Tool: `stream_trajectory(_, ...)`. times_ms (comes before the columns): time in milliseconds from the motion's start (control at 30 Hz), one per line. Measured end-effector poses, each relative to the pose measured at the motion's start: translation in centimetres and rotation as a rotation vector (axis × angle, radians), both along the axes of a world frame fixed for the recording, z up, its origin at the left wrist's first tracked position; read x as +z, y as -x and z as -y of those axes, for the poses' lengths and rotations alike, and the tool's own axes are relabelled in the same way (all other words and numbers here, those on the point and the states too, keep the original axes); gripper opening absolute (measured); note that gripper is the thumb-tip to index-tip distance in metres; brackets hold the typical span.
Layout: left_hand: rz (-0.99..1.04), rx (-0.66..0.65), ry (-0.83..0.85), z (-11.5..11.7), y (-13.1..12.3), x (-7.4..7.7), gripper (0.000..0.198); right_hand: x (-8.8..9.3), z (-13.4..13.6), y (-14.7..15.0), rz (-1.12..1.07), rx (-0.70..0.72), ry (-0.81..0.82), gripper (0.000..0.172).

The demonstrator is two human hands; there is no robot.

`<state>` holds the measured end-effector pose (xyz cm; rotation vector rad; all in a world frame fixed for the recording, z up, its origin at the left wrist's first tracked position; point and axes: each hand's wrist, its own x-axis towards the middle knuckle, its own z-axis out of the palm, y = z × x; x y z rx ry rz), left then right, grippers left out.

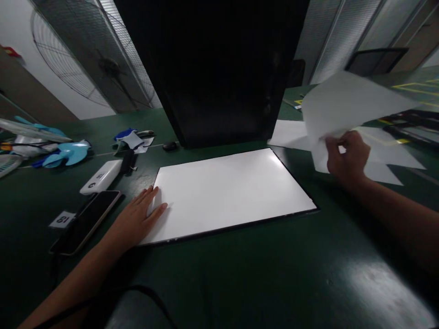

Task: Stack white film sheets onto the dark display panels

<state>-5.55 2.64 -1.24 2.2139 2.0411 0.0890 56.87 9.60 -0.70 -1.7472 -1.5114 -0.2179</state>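
On my feed I look down at a dark green table (240,274). In the middle of the frame lies a white panel (226,192) with a thin dark edge, flat on the table, its long side running left to right.

The left hand (137,224) rests at the panel's lower left corner. Its grip is fully slack: palm down, fingers spread and laid flat, the fingertips on the white surface, holding nothing.

At the right of the frame the right hand (346,157) is raised off the table. Its grip is closed, thumb and fingers pinched on the lower edge of a sheet of paper (350,105), which stands up tilted in the upper right, clear of the panel. Below and behind it more loose sheets (384,169) lie flat on the table.

A tall black block (219,68) fills the upper centre, just behind the panel.

Left of the left hand a phone (87,221) lies screen up, touching or almost touching the wrist. Beside it sit a small numbered tag (61,219) and a white power bank (101,177). Blue plastic pieces (68,153) lie at the far left, and a caged fan (85,64) stands in the upper left.
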Motion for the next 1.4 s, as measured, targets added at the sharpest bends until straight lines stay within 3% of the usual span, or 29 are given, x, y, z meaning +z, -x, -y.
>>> stream_trajectory(200, -0.012, -0.003, 0.004, -0.1, 0.2, -0.1, 0.089, 0.3, 2.2, 4.4, 0.280, 0.625, 0.146, 0.029)
stream_trajectory(300, -0.015, 0.001, -0.002, -0.1, 0.2, -0.1, 0.090, 0.4, 2.4, 5.7, 0.385, 0.844, 0.241, 0.027)
stream_trajectory(633, -0.010, 0.003, -0.004, -0.1, 0.5, -0.3, 0.089, 1.5, 5.0, 8.6, 0.216, 1.126, 0.361, 0.029)
stream_trajectory(800, -0.028, 0.001, 0.013, -0.2, 0.1, 0.1, 0.089, 1.7, 6.1, 10.6, 0.170, 1.291, 0.429, 0.042)
stream_trajectory(867, -0.030, 0.002, -0.001, -0.2, 0.0, 0.1, 0.086, 1.8, 5.6, 10.0, 0.194, 1.197, 0.448, 0.046)
stream_trajectory(1033, -0.021, -0.011, -0.016, -0.1, 0.3, -0.2, 0.082, 0.8, 2.2, 4.8, 0.310, 0.534, 0.422, 0.057)
stream_trajectory(1133, -0.018, -0.009, -0.023, -0.1, 0.5, -0.3, 0.084, -0.4, 0.0, 0.8, 0.314, 0.304, 0.489, 0.079)
stream_trajectory(1267, -0.014, -0.013, -0.018, -0.2, 0.6, -0.3, 0.086, -2.0, -1.6, -2.7, 0.286, 0.150, 0.630, 0.093)
stream_trajectory(1400, -0.010, -0.009, -0.021, -0.1, 0.4, -0.3, 0.086, -2.8, -1.7, -2.9, 0.302, 0.135, 0.700, 0.101)
